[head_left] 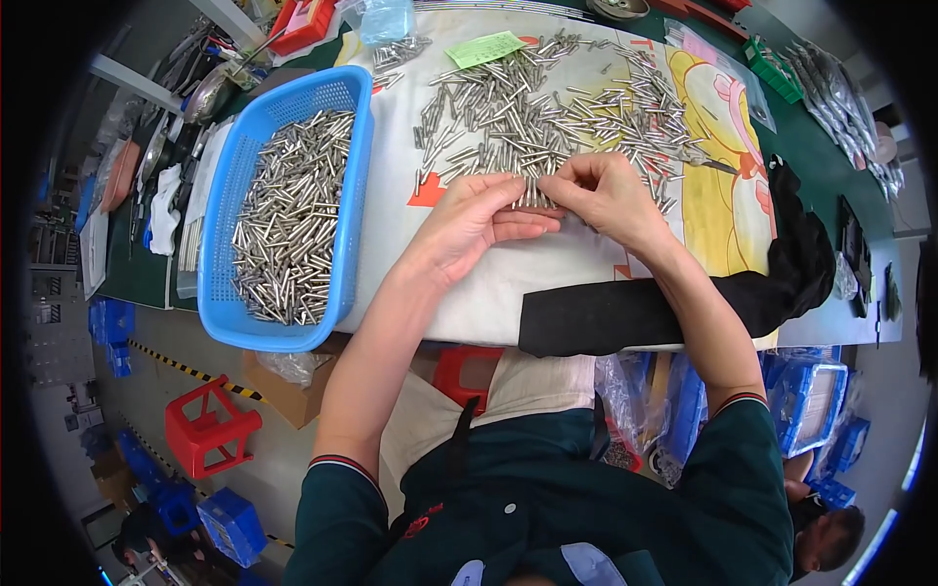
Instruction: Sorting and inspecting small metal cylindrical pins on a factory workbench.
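Note:
A loose heap of small silvery metal pins (523, 98) is spread over the cloth in front of me. At the heap's near edge, both hands meet around a short row of metal pins (533, 193). My left hand (481, 217) is closed on the row, thumb above it and fingers stretched beneath. From the other side my right hand (608, 200) pinches at the row's right end, its fingertips partly hidden. On the left stands a blue plastic basket (357, 210), holding many more pins (293, 220).
A green paper slip (485, 49) lies at the heap's far edge. Black fabric (601, 317) lies along the near table edge, under my right forearm. Pointed tweezers (708, 161) lie right of the heap. A red stool (210, 427) stands on the floor at left.

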The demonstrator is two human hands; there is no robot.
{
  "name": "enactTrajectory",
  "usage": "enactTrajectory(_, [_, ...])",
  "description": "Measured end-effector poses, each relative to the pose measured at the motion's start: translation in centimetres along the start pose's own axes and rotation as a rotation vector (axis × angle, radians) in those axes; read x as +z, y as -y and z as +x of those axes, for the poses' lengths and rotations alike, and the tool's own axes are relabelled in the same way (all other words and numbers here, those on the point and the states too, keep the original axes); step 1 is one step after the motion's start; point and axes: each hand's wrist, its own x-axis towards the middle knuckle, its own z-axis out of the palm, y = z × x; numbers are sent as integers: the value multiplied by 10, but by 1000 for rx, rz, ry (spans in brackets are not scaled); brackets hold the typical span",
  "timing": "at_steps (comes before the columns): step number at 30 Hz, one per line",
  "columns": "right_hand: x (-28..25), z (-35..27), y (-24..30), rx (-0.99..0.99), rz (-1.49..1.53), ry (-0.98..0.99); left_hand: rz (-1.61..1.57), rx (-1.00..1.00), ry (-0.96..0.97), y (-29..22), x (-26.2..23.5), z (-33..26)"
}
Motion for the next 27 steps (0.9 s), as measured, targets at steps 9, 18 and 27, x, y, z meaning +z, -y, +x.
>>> enactTrajectory(9, [6,2,-5,-76,36,-39,-144,-33,78,1,-5,1])
enactTrajectory(18, [5,-1,-1,-160,156,-70,-266,-64,86,4,-11,5])
enactTrajectory(27, [7,0,0,-713,-333,-241,-295,-31,64,5,-8,5])
